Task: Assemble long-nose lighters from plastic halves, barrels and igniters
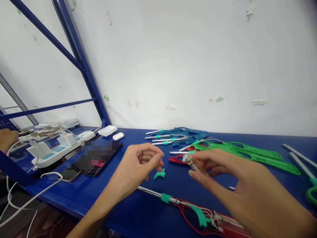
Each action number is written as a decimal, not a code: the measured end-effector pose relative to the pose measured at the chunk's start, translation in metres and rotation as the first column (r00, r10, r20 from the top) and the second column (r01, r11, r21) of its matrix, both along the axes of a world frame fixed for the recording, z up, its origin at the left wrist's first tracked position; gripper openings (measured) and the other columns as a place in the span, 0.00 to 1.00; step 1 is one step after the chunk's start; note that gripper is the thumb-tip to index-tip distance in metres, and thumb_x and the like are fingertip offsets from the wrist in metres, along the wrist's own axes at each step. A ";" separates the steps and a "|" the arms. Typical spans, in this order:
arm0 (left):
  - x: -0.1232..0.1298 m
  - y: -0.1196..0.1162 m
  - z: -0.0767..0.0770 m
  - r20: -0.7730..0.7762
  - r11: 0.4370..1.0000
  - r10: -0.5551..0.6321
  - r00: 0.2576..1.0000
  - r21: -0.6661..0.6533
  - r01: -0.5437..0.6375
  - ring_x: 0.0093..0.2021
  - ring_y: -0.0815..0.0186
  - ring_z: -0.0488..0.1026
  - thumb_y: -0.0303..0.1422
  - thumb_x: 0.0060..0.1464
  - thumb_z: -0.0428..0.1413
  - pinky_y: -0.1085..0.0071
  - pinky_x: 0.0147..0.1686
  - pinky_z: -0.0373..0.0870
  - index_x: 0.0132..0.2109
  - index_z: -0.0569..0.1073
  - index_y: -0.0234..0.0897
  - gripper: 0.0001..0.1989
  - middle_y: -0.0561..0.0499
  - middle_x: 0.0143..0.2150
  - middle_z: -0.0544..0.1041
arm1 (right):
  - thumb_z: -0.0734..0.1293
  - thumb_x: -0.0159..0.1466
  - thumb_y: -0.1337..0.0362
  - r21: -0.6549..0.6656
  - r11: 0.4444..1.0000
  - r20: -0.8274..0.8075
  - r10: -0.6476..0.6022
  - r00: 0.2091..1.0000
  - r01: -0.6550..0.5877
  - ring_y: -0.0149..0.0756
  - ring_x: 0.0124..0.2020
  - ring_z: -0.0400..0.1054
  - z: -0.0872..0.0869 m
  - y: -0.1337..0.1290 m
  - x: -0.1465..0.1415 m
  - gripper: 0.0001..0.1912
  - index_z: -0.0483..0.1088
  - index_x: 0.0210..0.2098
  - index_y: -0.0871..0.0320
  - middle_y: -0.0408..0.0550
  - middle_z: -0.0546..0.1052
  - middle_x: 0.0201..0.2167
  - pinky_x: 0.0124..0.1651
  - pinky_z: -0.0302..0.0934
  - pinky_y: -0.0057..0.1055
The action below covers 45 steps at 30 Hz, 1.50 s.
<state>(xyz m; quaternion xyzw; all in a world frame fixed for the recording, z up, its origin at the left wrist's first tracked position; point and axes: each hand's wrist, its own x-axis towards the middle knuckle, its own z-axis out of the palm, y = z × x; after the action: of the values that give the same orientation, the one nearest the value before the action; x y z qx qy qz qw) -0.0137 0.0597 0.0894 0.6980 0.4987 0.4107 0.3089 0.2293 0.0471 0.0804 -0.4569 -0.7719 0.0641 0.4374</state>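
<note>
My right hand [230, 175] pinches a small clear tube [194, 166] with a pale end between thumb and fingertips, above the table. To its left, my left hand [140, 163] has its fingers curled and the thumb brought against them; whether anything sits in that pinch I cannot make out. Just below the left fingertips lies a curved green plastic piece [159, 174]. Closer to me rests a red frame [185, 218] with a metal rod [151, 191], a green sleeve [166, 198] and white wires. Another red frame [177, 159] shows partly behind the tube.
Blue frames [190, 134] with metal rods lie by the wall, beside long green frames [262, 153]. Green-handled scissors [312, 195] are at the right edge. Leftward are a tablet [109, 158], a phone [70, 172] and a power strip [59, 153] with cables. Someone else's hand [8, 138] shows far left.
</note>
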 end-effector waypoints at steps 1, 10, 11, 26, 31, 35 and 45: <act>0.003 -0.001 0.000 0.044 1.000 -0.020 0.999 0.005 0.020 0.28 0.63 0.83 0.40 0.65 0.58 0.78 0.17 0.69 0.40 0.80 0.36 0.12 0.47 0.31 0.84 | 0.69 0.66 0.55 0.003 1.000 0.006 0.017 1.000 -0.017 0.38 0.31 0.82 0.001 0.000 -0.001 0.08 0.82 0.40 0.44 0.40 0.86 0.35 0.32 0.77 0.30; 0.016 -0.012 0.002 0.245 0.995 -0.058 0.968 0.092 0.036 0.24 0.70 0.77 0.31 0.60 0.67 0.80 0.22 0.73 0.40 0.86 0.41 0.03 0.50 0.32 0.86 | 0.69 0.69 0.57 -0.043 0.998 0.085 0.047 0.995 -0.043 0.36 0.31 0.81 -0.004 0.000 -0.006 0.07 0.80 0.42 0.41 0.36 0.85 0.36 0.32 0.75 0.29; 0.017 -0.013 0.002 0.253 0.995 -0.046 0.966 0.099 0.022 0.23 0.71 0.76 0.31 0.60 0.67 0.81 0.21 0.72 0.39 0.86 0.41 0.02 0.51 0.31 0.85 | 0.68 0.70 0.57 -0.059 0.998 0.096 0.043 0.994 -0.038 0.36 0.32 0.81 -0.004 0.000 -0.005 0.07 0.80 0.44 0.40 0.35 0.85 0.36 0.32 0.75 0.29; 0.018 -0.016 0.001 0.176 0.998 -0.040 0.984 0.051 0.032 0.19 0.74 0.64 0.34 0.62 0.64 0.82 0.15 0.58 0.35 0.83 0.40 0.07 0.53 0.26 0.79 | 0.70 0.66 0.56 0.015 0.999 0.047 0.030 0.998 -0.031 0.39 0.31 0.83 0.004 0.003 -0.001 0.07 0.83 0.40 0.39 0.33 0.86 0.35 0.33 0.78 0.32; 0.018 -0.017 0.000 0.107 0.989 -0.026 0.994 0.145 0.010 0.21 0.71 0.68 0.33 0.64 0.62 0.79 0.16 0.60 0.36 0.83 0.41 0.07 0.52 0.28 0.82 | 0.70 0.68 0.54 0.022 1.000 0.027 0.010 1.000 -0.011 0.41 0.33 0.84 0.002 0.003 0.000 0.09 0.84 0.43 0.38 0.34 0.87 0.37 0.35 0.79 0.33; 0.019 -0.018 -0.003 0.042 0.954 0.015 0.999 0.300 -0.027 0.27 0.69 0.73 0.31 0.65 0.62 0.76 0.24 0.68 0.37 0.83 0.42 0.07 0.53 0.31 0.82 | 0.69 0.69 0.54 0.022 1.000 0.045 0.018 0.999 -0.019 0.38 0.33 0.84 0.000 0.000 -0.003 0.09 0.83 0.45 0.37 0.32 0.87 0.38 0.38 0.79 0.32; 0.019 -0.018 -0.013 -0.041 0.816 0.065 0.997 0.577 -0.029 0.31 0.71 0.76 0.25 0.67 0.61 0.77 0.28 0.72 0.41 0.80 0.40 0.06 0.55 0.34 0.82 | 0.68 0.71 0.56 0.080 0.997 0.043 0.010 0.999 -0.014 0.37 0.31 0.83 0.004 -0.004 -0.006 0.10 0.84 0.46 0.39 0.33 0.87 0.37 0.34 0.78 0.29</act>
<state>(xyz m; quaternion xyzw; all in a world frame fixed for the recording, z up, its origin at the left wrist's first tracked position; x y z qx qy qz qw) 0.0053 0.0415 0.0763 0.7580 0.3774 0.5288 0.0585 0.2237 0.0436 0.0841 -0.4356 -0.7856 0.0262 0.4386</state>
